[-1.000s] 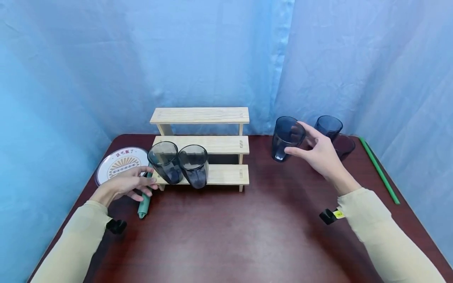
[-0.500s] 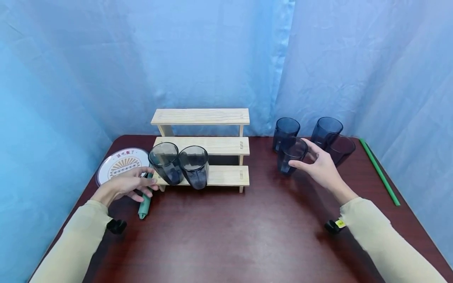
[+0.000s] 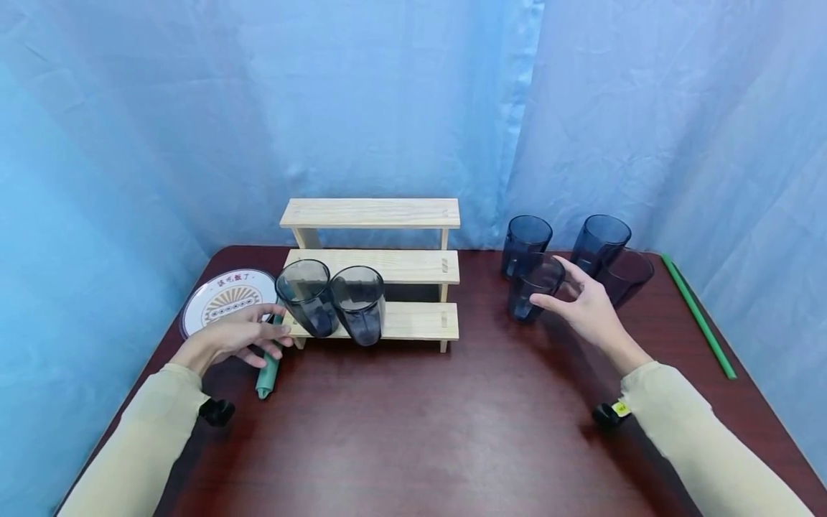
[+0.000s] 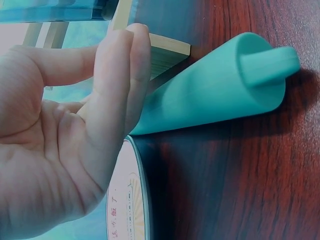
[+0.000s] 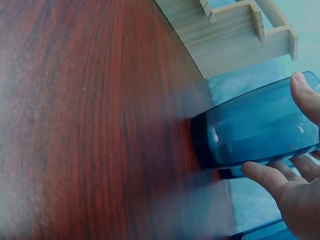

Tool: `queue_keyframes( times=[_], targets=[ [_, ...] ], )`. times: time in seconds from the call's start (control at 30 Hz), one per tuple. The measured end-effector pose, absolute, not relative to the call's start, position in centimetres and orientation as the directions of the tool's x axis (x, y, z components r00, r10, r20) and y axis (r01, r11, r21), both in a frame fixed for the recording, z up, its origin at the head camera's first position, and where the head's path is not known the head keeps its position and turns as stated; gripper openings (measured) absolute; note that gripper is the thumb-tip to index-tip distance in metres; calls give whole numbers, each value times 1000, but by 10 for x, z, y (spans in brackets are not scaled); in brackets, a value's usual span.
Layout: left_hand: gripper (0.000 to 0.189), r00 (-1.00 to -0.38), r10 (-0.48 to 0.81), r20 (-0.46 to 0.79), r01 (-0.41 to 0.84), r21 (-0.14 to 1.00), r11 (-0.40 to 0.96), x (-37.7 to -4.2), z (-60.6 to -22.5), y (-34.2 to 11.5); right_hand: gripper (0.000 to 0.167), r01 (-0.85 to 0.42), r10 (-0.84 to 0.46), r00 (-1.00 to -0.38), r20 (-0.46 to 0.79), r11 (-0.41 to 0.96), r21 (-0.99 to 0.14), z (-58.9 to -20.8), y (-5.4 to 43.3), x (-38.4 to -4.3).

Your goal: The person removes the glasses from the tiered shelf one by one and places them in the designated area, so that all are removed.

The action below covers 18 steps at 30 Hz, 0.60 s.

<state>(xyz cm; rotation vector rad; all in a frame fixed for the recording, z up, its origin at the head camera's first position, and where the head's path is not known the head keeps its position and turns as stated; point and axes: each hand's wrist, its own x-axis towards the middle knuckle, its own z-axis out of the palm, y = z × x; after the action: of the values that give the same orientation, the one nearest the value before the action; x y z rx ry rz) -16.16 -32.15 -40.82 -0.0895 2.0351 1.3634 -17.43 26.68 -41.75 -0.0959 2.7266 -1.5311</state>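
In the head view my right hand [image 3: 584,301] holds a dark blue drinking glass [image 3: 535,287] upright between thumb and fingers. The right wrist view shows this glass [image 5: 250,125] with its base down on the table, the thumb near its rim. My left hand [image 3: 242,337] hovers over a teal cylinder [image 3: 268,377], fingers loosely bent and holding nothing. That cylinder [image 4: 215,85] has a small tab on its near end. Two more glasses, a left one [image 3: 316,312] and a right one [image 3: 365,323], stand on the lowest step of a wooden shelf [image 3: 420,321].
Behind the held glass stands another glass [image 3: 526,237]. Two others, a farther glass [image 3: 601,240] and a nearer glass [image 3: 623,276], are beyond the right hand. A green stick [image 3: 701,319] lies along the right edge. A printed plate [image 3: 222,283] is at the left, and blue curtains surround the table.
My right hand has lowered the glass and brought it slightly nearer, uncovering the glass behind it. In the last half second it has stayed put. My left hand keeps its pose.
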Motion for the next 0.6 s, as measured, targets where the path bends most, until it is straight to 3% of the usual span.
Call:
queue_keyframes(
  times=[0.6],
  targets=[
    [72,-778,303,-551,-389,800,457,-161,-410,-323,87,-136,-79,-991,111,518,-845,-431,267,-176]
  ],
)
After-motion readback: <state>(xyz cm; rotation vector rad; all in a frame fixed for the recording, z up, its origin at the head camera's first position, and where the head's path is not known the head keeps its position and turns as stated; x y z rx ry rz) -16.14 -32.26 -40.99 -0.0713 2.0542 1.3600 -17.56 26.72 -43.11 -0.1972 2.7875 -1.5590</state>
